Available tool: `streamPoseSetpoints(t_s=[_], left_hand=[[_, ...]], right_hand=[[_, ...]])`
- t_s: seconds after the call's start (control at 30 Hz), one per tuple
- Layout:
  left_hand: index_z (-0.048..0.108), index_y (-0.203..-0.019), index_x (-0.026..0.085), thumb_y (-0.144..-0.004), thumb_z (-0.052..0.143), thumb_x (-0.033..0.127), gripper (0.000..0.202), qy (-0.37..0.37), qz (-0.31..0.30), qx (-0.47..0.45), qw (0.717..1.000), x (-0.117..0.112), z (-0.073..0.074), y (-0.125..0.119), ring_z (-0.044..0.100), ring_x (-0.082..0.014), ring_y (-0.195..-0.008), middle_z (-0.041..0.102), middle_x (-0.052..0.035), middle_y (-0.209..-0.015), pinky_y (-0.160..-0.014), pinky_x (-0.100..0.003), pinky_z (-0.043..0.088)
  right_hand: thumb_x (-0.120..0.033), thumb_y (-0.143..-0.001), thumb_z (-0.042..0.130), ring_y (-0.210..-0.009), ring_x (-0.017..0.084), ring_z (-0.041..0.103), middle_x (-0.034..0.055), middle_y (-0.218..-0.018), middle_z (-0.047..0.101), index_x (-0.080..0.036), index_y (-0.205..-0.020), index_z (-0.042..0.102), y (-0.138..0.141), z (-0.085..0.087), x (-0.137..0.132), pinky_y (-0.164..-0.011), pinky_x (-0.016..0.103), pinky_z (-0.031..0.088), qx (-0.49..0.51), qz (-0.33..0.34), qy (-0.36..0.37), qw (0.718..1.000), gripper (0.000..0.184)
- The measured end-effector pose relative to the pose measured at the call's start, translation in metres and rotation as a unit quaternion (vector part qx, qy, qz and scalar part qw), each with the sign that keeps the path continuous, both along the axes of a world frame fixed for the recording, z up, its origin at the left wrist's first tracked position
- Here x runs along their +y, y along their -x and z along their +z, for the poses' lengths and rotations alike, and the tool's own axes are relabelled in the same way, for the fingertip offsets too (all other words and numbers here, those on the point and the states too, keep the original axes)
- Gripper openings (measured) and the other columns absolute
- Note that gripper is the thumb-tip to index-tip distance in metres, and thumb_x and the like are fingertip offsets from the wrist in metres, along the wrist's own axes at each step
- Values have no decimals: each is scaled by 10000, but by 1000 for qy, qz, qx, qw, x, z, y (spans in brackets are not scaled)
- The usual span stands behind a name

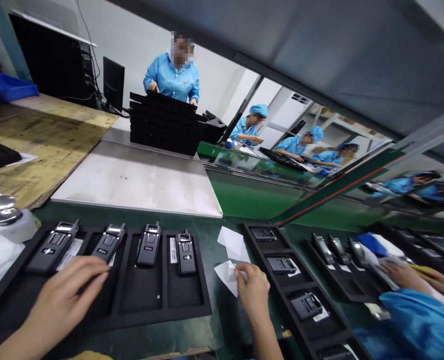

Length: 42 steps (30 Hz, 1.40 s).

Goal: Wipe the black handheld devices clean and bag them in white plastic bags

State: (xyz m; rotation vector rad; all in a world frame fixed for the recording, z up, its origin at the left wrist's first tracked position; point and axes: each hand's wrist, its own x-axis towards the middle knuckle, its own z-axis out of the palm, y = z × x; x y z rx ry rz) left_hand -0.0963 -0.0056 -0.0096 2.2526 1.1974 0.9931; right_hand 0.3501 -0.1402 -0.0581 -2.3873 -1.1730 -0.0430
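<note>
A black foam tray [142, 306] holds several black two-way radios in its compartments, with white labels beside some of them. My left hand [66, 300] hovers over the tray's left part, thumb and fingers apart. Its fingertips are close to the lower end of the second radio [108, 245]; whether they touch it I cannot tell. My right hand [254, 292] is right of the tray, thumb and forefinger pinched on a small white piece of paper [231, 271]. Under that lies a white paper sheet [225, 281], and a further white sheet [234, 242] is behind it.
A second foam tray [282, 280] with radios runs along my right. Beyond it a co-worker's hands [405, 274] wipe or hold something near another tray [344, 285]. A pump bottle [17, 225] stands at left. Stacked black trays [165, 125] stand behind a white board [143, 180].
</note>
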Motion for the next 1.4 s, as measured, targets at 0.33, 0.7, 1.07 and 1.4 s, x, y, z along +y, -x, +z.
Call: streamPoseSetpoints(t_s=[0.33,0.7,1.07,1.4], left_hand=[[681,-1063,239,-883,568,246,212,188,-325,27,926,-31,13,-167,631,-219,-969,695,-46,-1026,-881,-332,497],[659,-1020,139,-867,682,267,200,259,-358,129,888,-11,-19,-310,634,-219,-1001,664,-73,-1084,-903,-412,524],[608,-1132,154,-911,641,317,277,323,-257,163,896,1,-31,-340,622,-221,-1010,620,-81,-1135,-862,-410,539],[693,-978,152,-668,768,260,337,365,-343,-57,863,-22,-9,-298,634,-234,-869,688,-64,-908,-792,-330,500]], right_hand=[[-515,-808,522,-758,239,608,57,-834,696,-218,-817,666,4,29,-26,-728,335,429,130,30,-79,988,331],[-541,-662,719,-748,254,663,94,-822,725,-166,-880,714,3,13,-21,-687,349,526,323,66,-179,927,434],[-507,-554,813,-620,219,662,70,-726,724,-167,-795,728,-25,-18,-39,-580,310,526,434,-59,-309,844,425],[-424,-574,873,-625,194,636,65,-732,708,-165,-818,727,13,26,-28,-578,281,510,510,19,-268,817,385]])
